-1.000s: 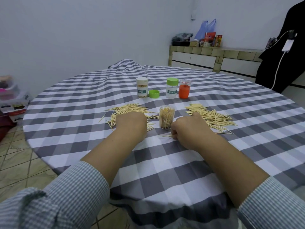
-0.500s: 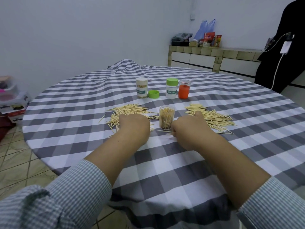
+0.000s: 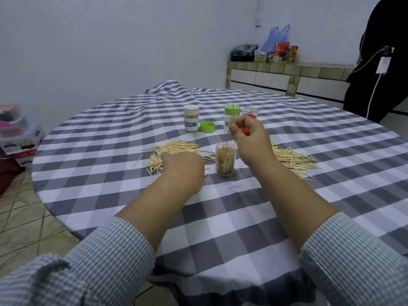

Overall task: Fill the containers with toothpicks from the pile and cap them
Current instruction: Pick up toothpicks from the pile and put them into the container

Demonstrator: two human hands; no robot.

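Observation:
A clear open container [image 3: 225, 159] partly filled with toothpicks stands upright on the checked tablecloth [image 3: 220, 217]. My right hand [image 3: 250, 140] is raised just above and right of it, pinching a few toothpicks [image 3: 230, 129] that point down toward its mouth. My left hand [image 3: 183, 167] rests knuckles-up on the left toothpick pile [image 3: 174, 149]; its fingers are hidden. A second pile [image 3: 293, 160] lies right of the container. Behind stand an uncapped full container [image 3: 191, 119], a loose green cap [image 3: 207, 127], a green-capped container [image 3: 231, 113] and an orange-capped one [image 3: 250, 112].
The round table's near edge drops off at the left and front over a tiled floor [image 3: 19, 217]. A tiled counter [image 3: 287, 78] with bags stands at the back right. Plastic boxes [image 3: 15, 133] sit at the far left.
My right hand has lifted off the table with a few toothpicks and now holds them over the open container. My left hand has stayed on the left pile.

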